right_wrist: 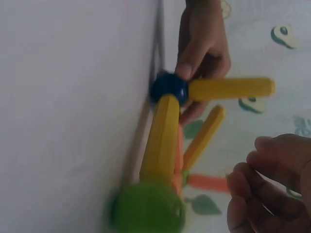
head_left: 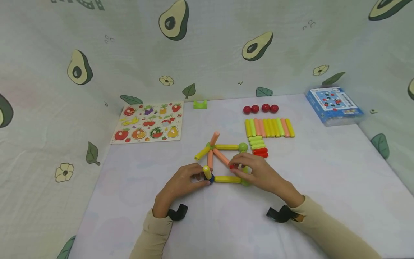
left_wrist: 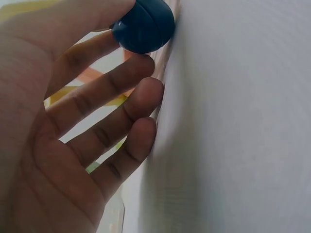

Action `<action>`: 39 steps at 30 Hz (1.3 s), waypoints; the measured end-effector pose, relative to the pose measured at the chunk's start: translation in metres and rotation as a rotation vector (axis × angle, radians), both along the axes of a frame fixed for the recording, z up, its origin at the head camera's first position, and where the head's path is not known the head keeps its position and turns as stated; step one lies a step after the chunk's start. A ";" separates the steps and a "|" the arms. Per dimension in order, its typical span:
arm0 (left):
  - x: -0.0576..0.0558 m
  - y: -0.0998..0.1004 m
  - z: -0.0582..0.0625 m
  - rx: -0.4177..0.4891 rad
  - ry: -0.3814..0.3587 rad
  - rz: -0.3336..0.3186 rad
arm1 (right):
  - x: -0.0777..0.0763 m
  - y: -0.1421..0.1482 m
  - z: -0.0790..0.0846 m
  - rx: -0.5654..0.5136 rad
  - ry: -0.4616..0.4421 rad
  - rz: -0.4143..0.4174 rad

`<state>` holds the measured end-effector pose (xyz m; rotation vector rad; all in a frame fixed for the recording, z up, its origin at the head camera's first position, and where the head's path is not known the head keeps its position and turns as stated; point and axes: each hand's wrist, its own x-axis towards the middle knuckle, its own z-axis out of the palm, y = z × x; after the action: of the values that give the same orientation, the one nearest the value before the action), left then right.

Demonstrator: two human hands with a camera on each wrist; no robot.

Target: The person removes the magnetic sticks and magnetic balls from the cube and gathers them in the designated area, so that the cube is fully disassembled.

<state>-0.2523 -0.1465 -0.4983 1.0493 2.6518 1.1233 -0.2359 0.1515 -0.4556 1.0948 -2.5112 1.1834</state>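
Note:
In the head view a frame of magnetic rods and balls lies on the table. My left hand (head_left: 187,178) pinches its dark blue ball (left_wrist: 146,26) between thumb and index finger, the other fingers loosely bent. A yellow rod (right_wrist: 231,89) stands up from that ball; another yellow rod (head_left: 228,179) runs right to a green ball (right_wrist: 148,208). From the far green ball (head_left: 209,146), several orange and yellow rods spread out. My right hand (head_left: 255,171), over the frame's right side, pinches a small red piece (head_left: 232,166) beside an orange rod (head_left: 221,157); the fingers hide most of it.
Beyond the right hand lie a row of loose rods (head_left: 269,128), green rods (head_left: 257,142), red rods (head_left: 260,153) and several red balls (head_left: 265,107). A blue box (head_left: 334,105) is at the back right, a fruit board (head_left: 148,122) at the back left, a green holder (head_left: 200,104) between.

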 end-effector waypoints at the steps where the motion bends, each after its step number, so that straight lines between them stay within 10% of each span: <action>1: -0.001 0.000 -0.001 0.008 0.006 -0.007 | 0.001 -0.009 0.001 -0.004 -0.025 0.025; 13: -0.004 -0.007 -0.002 0.012 -0.017 -0.011 | -0.001 -0.072 -0.012 0.027 -0.116 0.132; 24: -0.006 -0.007 0.000 0.029 -0.027 -0.029 | 0.000 -0.067 0.000 0.017 -0.146 0.103; 39: -0.002 -0.006 0.002 -0.062 -0.010 -0.022 | -0.032 0.068 0.025 0.102 0.035 -0.406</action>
<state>-0.2539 -0.1528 -0.4962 1.0556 2.6426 1.0320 -0.2682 0.2196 -0.4306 0.5725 -2.6188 0.9239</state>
